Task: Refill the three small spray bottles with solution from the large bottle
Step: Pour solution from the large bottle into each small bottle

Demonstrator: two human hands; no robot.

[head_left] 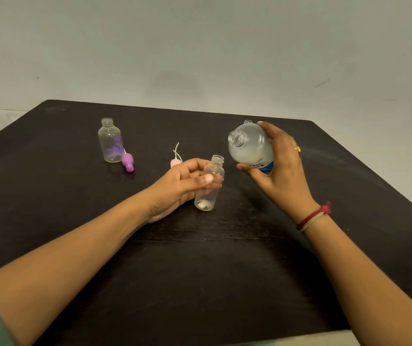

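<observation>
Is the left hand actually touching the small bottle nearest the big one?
Touching. Head view: the left hand holds the small bottle, thumb across its front, fingers behind.

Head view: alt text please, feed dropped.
Right grip holds the open large bottle tilted toward an uncapped small spray bottle in the left grip. A second uncapped bottle stands on the table beside a purple spray cap; a pink cap lies behind the left grip.

Nothing can be read. The blue label (266,166) on the large bottle (250,146), right of the frame's middle, shows dark lettering, partly hidden and too blurred to make out.
</observation>
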